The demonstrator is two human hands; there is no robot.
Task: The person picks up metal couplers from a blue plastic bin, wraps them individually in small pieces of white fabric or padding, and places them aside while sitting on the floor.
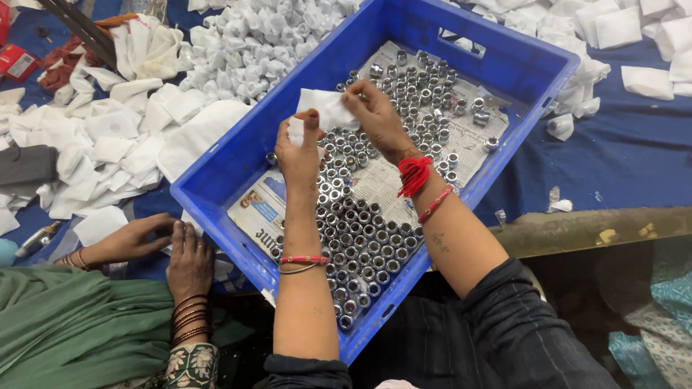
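Head view: left hand [299, 153] and right hand [375, 115] pinch a white paper square [324, 108], its long axis lying left-right.

A small white paper sheet [326, 108] is being held above the blue crate, stretching between the two hands. It is lying crumpled and partly folded, its larger flap spreading toward one o'clock under the right hand [375, 115] and a smaller bunched end poking up at the left hand [299, 155], toward eleven o'clock from that palm. The right fingertips are pinching its upper edge; the left thumb and fingers are gripping the bunched end. Whether anything is wrapped inside is not showing.
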